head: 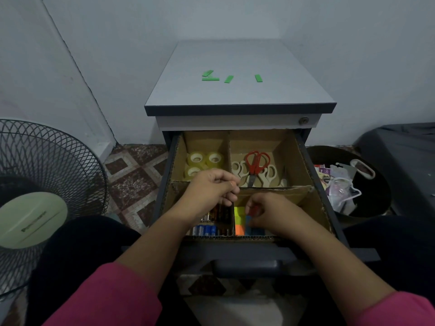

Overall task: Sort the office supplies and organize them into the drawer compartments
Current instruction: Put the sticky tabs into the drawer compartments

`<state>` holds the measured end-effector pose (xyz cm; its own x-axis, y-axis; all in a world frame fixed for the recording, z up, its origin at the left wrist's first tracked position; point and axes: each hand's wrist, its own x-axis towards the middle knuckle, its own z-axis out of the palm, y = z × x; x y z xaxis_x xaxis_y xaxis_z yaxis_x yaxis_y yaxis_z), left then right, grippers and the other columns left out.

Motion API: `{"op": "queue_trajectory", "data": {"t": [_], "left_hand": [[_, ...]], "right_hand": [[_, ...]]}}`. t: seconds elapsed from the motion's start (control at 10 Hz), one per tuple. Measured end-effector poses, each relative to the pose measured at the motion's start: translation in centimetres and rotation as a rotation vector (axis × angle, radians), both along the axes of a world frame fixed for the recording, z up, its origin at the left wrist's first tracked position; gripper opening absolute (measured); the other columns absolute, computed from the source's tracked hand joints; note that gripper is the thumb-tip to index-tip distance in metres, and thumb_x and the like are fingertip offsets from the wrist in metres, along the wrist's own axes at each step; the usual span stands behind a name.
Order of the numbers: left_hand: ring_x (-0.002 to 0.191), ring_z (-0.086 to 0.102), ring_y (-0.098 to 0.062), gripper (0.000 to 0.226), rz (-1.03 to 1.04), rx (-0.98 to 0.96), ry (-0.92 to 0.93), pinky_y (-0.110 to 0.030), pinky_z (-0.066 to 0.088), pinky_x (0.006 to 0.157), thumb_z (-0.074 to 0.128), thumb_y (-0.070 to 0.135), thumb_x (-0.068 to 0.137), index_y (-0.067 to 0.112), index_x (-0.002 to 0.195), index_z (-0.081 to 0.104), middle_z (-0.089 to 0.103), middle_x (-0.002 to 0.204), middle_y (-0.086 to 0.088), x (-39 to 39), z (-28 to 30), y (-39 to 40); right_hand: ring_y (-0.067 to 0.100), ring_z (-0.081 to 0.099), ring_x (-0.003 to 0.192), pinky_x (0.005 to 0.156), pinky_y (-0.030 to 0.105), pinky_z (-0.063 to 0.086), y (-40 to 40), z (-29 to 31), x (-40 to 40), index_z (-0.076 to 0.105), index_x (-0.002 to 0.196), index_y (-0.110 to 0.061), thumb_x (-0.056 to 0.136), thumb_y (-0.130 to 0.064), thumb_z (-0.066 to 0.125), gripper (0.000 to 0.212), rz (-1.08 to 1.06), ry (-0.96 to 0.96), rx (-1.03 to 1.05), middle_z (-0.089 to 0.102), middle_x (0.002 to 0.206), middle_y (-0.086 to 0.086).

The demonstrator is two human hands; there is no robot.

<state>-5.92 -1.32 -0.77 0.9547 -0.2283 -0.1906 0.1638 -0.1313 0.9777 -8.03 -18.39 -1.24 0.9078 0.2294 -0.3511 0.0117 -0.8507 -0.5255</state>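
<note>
The open drawer [313,175] holds a cardboard insert with four compartments. Clear tape rolls [204,160] lie at the back left and red and white scissors [255,169] at the back right. Batteries [207,228] fill the front left, and yellow, orange and blue sticky notes [240,221] lie at the front right. My left hand [211,190] hovers over the middle divider with its fingers curled, and I see nothing in it. My right hand [270,214] reaches into the front right compartment and pinches a small red strip [253,210]. Several green strips [228,79] lie on the cabinet top [235,55].
A standing fan [42,184] sits on the floor to the left. A dark bin [381,191] with plastic packaging stands to the right of the drawer. The drawer handle [247,267] is just in front of my forearms.
</note>
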Motion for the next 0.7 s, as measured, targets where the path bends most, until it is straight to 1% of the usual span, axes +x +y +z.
{"op": "queue_trajectory", "data": {"t": [0.1, 0.4, 0.5, 0.6, 0.7], "left_hand": [[0.062, 0.061, -0.01, 0.013, 0.002, -0.006, 0.003, -0.019, 0.052, 0.057, 0.054, 0.001, 0.094, 0.003, 0.098, 0.066, 0.066, 0.08, -0.009, 0.02, 0.03, -0.04], [0.062, 0.061, -0.01, 0.013, 0.0, -0.001, 0.008, -0.019, 0.052, 0.057, 0.054, 0.001, 0.094, 0.004, 0.098, 0.066, 0.067, 0.08, -0.009, 0.1, 0.0, 0.0], [0.062, 0.062, -0.01, 0.013, -0.001, -0.003, 0.008, -0.019, 0.052, 0.057, 0.054, 0.001, 0.094, 0.004, 0.097, 0.066, 0.067, 0.08, -0.008, 0.14, -0.04, 0.02], [0.063, 0.062, -0.01, 0.013, -0.002, -0.004, 0.008, -0.019, 0.053, 0.057, 0.054, 0.001, 0.094, 0.004, 0.098, 0.066, 0.067, 0.08, -0.009, 0.12, -0.06, 0.03], [0.062, 0.062, -0.01, 0.013, 0.001, -0.004, 0.007, -0.019, 0.053, 0.057, 0.054, 0.001, 0.094, 0.003, 0.098, 0.067, 0.067, 0.08, -0.009, 0.1, -0.06, 0.05]], "right_hand": [[0.008, 0.06, 0.092, 0.085, 0.034, 0.054, -0.06, -0.11, 0.08, 0.064, 0.092, -0.028, 0.08, -0.018, 0.072, 0.017, 0.001, -0.004, -0.008, 0.062, 0.096, -0.01], [0.009, 0.06, 0.087, 0.081, 0.033, 0.054, 0.0, -0.46, 0.2, 0.058, 0.078, -0.035, 0.076, -0.021, 0.075, 0.022, 0.028, -0.007, -0.073, 0.061, 0.087, -0.012], [0.007, 0.06, 0.086, 0.079, 0.03, 0.054, 0.01, -0.44, 0.18, 0.061, 0.08, -0.034, 0.074, -0.022, 0.078, 0.021, 0.036, 0.002, -0.09, 0.062, 0.087, -0.012], [0.006, 0.06, 0.084, 0.076, 0.027, 0.053, 0.04, -0.47, 0.17, 0.059, 0.075, -0.034, 0.073, -0.023, 0.079, 0.023, 0.035, 0.001, -0.101, 0.062, 0.083, -0.014], [0.005, 0.06, 0.083, 0.075, 0.027, 0.053, 0.01, -0.52, 0.23, 0.064, 0.077, -0.032, 0.073, -0.025, 0.079, 0.017, 0.035, 0.007, -0.122, 0.064, 0.083, -0.013]]}}
